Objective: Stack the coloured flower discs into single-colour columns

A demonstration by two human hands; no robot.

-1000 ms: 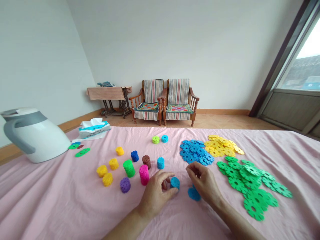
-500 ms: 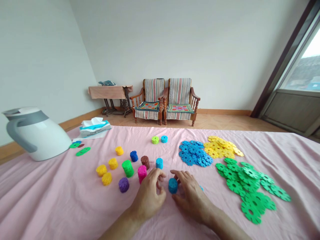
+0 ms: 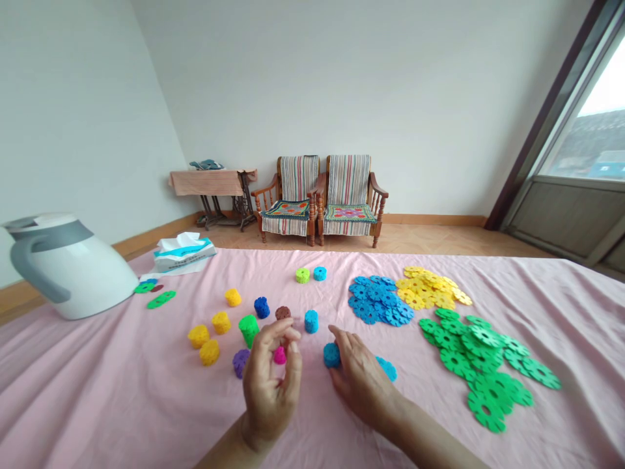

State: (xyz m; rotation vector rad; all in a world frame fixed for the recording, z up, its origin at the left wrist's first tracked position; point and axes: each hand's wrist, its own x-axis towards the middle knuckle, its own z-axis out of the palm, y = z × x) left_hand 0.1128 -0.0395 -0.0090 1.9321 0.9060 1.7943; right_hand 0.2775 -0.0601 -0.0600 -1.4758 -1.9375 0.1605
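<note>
My right hand [image 3: 364, 378] curls around the right side of a blue stack of snowflake discs [image 3: 331, 355], thumb on its near side and fingers reaching past its far side. Raised over the cloth, my left hand [image 3: 271, 374] has its fingers curled and apart from the thumb, with nothing in between. Behind it a magenta stack [image 3: 280, 355] is mostly hidden, and a purple stack [image 3: 239, 363] is partly covered. Just beyond are a light blue stack [image 3: 311, 321] and a brown stack [image 3: 282, 313]. Light blue discs [image 3: 387, 369] lie partly behind my right hand.
Yellow stacks [image 3: 209, 352], a green stack [image 3: 249, 331] and a dark blue stack [image 3: 262, 307] stand left. Loose blue [image 3: 375, 299], yellow [image 3: 430, 286] and green discs [image 3: 488, 358] lie right. A white kettle [image 3: 88, 273] and tissue pack [image 3: 184, 251] are on the pink cloth [image 3: 161, 391].
My left hand has moved left and turned up, away from the blue stack. The blue stack has shifted slightly left and away along with my right hand, showing more of the light blue discs.
</note>
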